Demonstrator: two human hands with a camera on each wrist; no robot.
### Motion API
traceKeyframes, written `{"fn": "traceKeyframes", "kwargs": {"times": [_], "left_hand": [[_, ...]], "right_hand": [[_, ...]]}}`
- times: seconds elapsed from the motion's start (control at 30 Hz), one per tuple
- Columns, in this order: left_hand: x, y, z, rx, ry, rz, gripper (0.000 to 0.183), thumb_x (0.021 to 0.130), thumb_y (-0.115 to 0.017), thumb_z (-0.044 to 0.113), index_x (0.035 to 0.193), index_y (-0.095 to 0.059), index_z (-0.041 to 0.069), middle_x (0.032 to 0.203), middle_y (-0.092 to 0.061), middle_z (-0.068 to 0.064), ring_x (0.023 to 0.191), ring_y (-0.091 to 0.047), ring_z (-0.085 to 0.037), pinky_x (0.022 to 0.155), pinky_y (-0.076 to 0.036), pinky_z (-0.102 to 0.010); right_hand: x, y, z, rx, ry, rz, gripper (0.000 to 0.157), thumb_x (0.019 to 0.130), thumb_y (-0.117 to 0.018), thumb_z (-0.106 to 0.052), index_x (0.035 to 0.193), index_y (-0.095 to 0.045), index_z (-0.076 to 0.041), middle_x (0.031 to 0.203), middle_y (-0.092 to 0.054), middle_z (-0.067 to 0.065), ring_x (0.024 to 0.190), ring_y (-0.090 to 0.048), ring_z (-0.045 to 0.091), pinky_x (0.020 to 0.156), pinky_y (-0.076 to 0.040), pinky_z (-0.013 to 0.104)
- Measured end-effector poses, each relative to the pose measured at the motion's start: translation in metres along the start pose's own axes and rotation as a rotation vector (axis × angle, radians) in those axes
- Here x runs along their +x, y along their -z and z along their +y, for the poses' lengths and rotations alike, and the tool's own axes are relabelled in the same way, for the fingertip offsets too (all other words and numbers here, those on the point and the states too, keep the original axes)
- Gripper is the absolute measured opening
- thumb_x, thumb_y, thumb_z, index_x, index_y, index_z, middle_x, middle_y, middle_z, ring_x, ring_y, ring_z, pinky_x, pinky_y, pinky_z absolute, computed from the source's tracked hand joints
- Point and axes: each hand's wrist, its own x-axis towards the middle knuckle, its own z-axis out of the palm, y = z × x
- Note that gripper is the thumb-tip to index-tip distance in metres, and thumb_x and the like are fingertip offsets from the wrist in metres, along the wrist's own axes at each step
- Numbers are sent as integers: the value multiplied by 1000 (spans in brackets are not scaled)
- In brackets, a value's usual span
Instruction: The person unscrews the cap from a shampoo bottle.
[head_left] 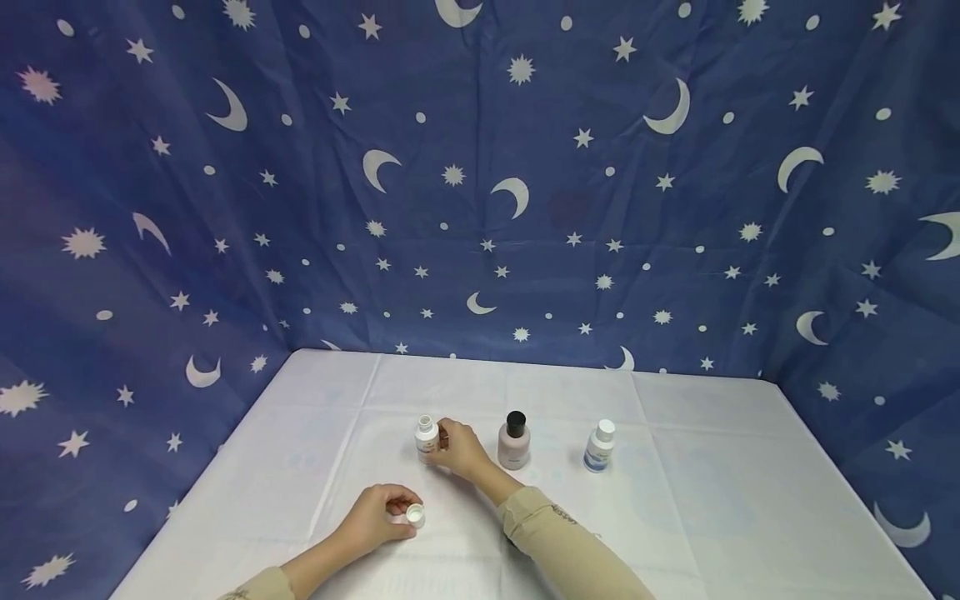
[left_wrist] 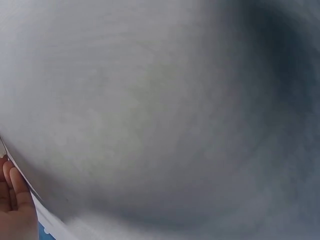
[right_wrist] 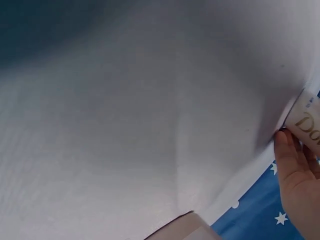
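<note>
My right hand (head_left: 462, 450) holds a small white bottle (head_left: 426, 440) by its side, upright on the table, its neck uncapped. In the right wrist view, the fingers of that hand (right_wrist: 297, 172) are against the bottle (right_wrist: 306, 122), and part of its gold lettering shows. Nearer the front edge and to the left, my left hand (head_left: 375, 518) pinches a white cap (head_left: 416, 516) between thumb and fingers, hollow side up, low over the tabletop. Only part of the left hand (left_wrist: 16, 202) appears at the left wrist view's edge; the cap is hardly visible there.
A pale pink bottle (head_left: 513, 446) with a black cap stands just right of my right hand. Farther right is a white bottle (head_left: 598, 450) with a blue label and its cap on. White cloth covers the table (head_left: 720, 483); a blue star-and-moon curtain (head_left: 540, 275) hangs behind it.
</note>
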Motion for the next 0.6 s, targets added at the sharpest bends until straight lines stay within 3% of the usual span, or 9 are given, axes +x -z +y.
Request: {"fn": "traceKeyframes", "kwargs": {"times": [0.33, 0.6], "left_hand": [[-1, 0, 1, -11, -5, -19, 35, 68, -80, 3, 101, -67, 0, 94, -67, -5, 79, -55, -3, 71, -50, -17], [-4, 3, -1, -6, -14, -28, 43, 68, -80, 3, 108, -64, -4, 100, -67, -9, 81, -57, -5, 73, -51, -17]], "right_hand": [[-8, 1, -3, -84, -88, 24, 41, 70, -76, 3, 107, -58, 7, 103, -66, 20, 95, -65, 29, 85, -55, 36], [-18, 3, 0, -54, -53, 20, 45, 71, -75, 2, 113, -57, 7, 103, -65, 19, 94, -65, 30, 85, -54, 38]]}}
